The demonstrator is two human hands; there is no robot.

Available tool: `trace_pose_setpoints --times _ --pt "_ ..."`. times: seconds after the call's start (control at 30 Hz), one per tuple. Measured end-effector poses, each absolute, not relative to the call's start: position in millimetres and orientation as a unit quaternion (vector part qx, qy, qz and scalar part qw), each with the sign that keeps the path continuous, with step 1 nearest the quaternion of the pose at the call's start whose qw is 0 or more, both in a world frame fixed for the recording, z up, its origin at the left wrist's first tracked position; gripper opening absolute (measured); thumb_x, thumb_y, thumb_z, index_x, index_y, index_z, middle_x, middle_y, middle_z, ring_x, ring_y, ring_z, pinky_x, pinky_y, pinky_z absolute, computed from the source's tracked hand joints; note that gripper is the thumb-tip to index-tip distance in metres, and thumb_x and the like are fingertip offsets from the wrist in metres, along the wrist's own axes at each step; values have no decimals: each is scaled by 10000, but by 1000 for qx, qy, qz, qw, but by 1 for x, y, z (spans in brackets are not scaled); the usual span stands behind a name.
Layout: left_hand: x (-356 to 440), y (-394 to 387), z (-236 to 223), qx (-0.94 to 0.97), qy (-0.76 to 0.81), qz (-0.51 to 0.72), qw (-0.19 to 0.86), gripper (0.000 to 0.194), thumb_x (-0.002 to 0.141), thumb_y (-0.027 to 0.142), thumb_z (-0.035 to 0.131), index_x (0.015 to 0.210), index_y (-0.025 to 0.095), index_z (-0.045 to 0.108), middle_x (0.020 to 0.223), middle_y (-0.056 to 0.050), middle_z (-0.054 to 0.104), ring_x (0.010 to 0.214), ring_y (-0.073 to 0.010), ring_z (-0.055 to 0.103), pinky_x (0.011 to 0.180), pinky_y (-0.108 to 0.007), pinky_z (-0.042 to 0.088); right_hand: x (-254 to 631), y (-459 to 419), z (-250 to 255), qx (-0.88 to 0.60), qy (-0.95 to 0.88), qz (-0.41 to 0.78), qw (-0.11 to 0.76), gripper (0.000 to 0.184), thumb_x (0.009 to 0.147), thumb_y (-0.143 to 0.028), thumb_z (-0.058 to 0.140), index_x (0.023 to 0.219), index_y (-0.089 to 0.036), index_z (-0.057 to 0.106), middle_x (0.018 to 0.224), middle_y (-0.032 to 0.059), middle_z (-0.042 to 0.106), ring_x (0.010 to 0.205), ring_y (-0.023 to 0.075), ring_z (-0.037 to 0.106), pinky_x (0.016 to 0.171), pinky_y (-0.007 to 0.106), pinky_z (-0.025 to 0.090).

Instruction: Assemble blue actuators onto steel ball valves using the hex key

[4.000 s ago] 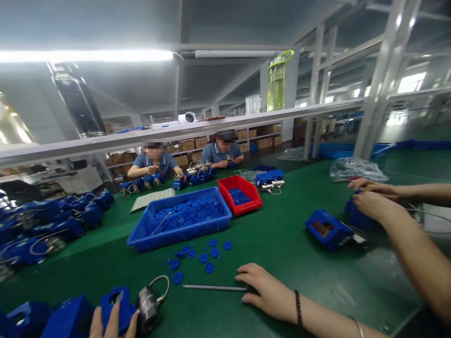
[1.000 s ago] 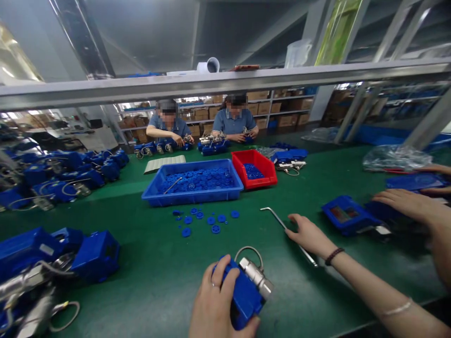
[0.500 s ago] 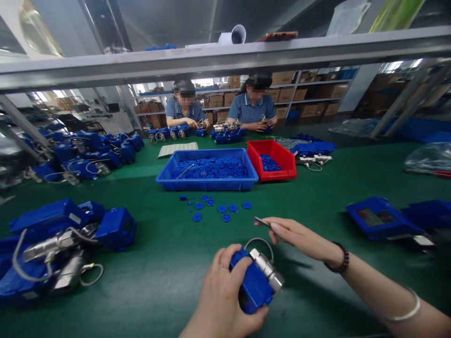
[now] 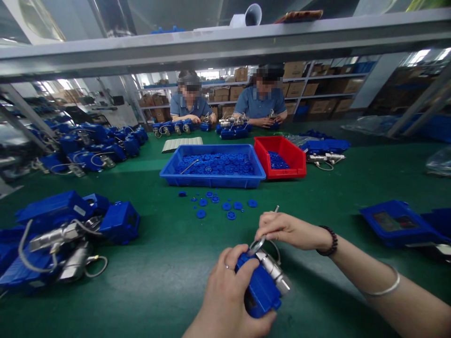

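My left hand (image 4: pixel 227 295) grips a blue valve unit (image 4: pixel 260 288) with a silver metal fitting (image 4: pixel 276 272) and a wire loop, low in the middle of the green table (image 4: pixel 169 263). My right hand (image 4: pixel 287 230) is closed round a thin metal hex key (image 4: pixel 262 234). The key's lower end sits at the top of the blue unit and its upper end sticks out above my fingers. Several small blue discs (image 4: pixel 225 206) lie just beyond my hands.
A blue tray (image 4: pixel 211 178) of blue discs and a red bin (image 4: pixel 282 166) stand behind the loose discs. Blue valve units with cables are piled at left (image 4: pixel 66 225) and far left (image 4: pixel 98 145). A blue housing (image 4: pixel 398 223) lies at right. Two people work across the table.
My right hand picked the hex key up off the table and brought it down onto the blue unit. My left hand brought the unit in from the left and keeps hold of it.
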State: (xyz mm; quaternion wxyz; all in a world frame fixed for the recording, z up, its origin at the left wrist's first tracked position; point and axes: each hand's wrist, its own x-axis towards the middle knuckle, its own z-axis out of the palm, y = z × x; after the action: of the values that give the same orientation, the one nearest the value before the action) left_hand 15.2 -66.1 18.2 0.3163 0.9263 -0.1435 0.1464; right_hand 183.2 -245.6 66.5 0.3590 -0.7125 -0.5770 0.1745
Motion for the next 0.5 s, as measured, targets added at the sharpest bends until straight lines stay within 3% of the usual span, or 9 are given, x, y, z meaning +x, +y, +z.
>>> trace_pose_setpoints --times 0.5 --pt "17 -55 27 919 -171 84 345 840 438 298 857 1197 288 495 1319 -76 464 1188 -326 466 973 -499 457 229 -188 118 -581 -653 434 218 644 834 -718 474 1018 -157 733 758 52 630 724 139 535 704 212 418"
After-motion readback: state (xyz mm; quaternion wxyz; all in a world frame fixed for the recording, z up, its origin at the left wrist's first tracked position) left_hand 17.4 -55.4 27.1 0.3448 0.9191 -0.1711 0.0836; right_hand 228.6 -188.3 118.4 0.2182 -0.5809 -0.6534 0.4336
